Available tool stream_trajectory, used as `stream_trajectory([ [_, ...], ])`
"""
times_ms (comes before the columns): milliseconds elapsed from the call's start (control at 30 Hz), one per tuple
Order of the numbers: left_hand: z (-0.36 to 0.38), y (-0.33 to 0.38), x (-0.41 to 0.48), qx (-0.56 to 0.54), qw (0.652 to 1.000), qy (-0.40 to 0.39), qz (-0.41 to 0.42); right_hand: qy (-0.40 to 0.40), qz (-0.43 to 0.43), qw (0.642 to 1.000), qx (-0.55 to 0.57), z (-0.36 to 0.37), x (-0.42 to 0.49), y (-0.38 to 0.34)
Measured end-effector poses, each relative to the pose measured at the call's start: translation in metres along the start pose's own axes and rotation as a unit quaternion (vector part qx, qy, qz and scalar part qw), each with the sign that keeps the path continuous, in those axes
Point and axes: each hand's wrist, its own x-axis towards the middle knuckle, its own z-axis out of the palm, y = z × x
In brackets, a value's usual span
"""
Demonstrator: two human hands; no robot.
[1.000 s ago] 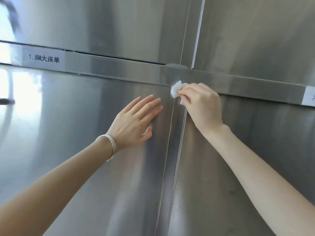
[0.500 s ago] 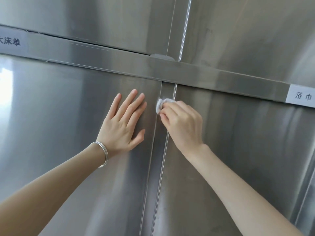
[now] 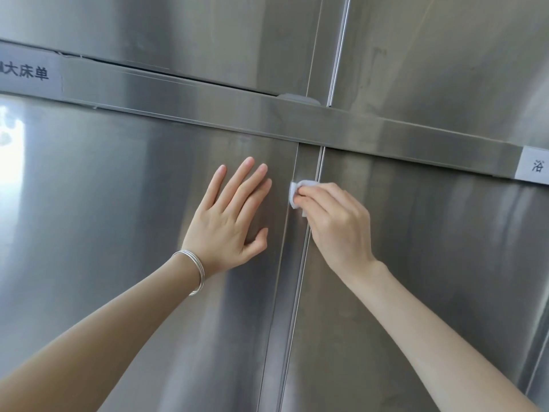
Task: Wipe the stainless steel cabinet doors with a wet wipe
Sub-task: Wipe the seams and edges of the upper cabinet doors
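Wet wipe (image 3: 295,195), small, white and folded, is pinched in the curled fingers of the right hand (image 3: 335,221) and pressed against the vertical strip (image 3: 292,263) between the lower left door (image 3: 118,203) and the lower right door (image 3: 430,248), just below the horizontal rail (image 3: 208,99). The left hand (image 3: 228,221) is laid flat on the lower left door, fingers straight and slightly spread, with nothing held. A silver bangle (image 3: 197,272) is worn on the left wrist. A left label (image 3: 29,74) and a right label (image 3: 534,166), both white, are stuck on the rail
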Motion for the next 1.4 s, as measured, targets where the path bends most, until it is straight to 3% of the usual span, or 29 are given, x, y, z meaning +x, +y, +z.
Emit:
stream_trajectory([
  [100, 0.001, 0.000, 0.000, -0.002, 1.000, 0.004, -0.001, -0.001, 0.051, 0.998, 0.047, -0.003, 0.012, 0.006],
  [267, 0.001, 0.000, -0.001, -0.006, 1.000, 0.002, -0.005, 0.005, -0.027, 0.999, -0.045, 0.007, -0.007, 0.010],
  [400, 0.001, -0.001, -0.001, -0.007, 1.000, 0.004, -0.005, -0.050, -0.055, 0.993, -0.090, 0.014, -0.038, 0.000],
  [667, 0.001, -0.001, -0.001, -0.011, 1.000, 0.005, -0.006, -0.068, 0.019, 0.991, -0.113, 0.020, -0.003, 0.001],
  [833, -0.001, -0.001, -0.001, -0.019, 1.000, 0.004, -0.006, -0.099, 0.034, 0.988, -0.112, 0.022, -0.040, -0.019],
  [1033, 0.000, -0.001, -0.001, -0.016, 1.000, 0.007, -0.006, -0.048, 0.052, 0.988, -0.136, 0.026, 0.005, 0.000],
  [1200, -0.002, -0.001, -0.001, -0.017, 1.000, -0.004, -0.005, -0.065, 0.048, 0.988, -0.132, 0.027, -0.029, -0.016],
  [1400, -0.002, -0.001, -0.001, -0.014, 1.000, -0.004, -0.006, -0.037, 0.049, 0.993, -0.105, 0.028, -0.004, -0.004],
])
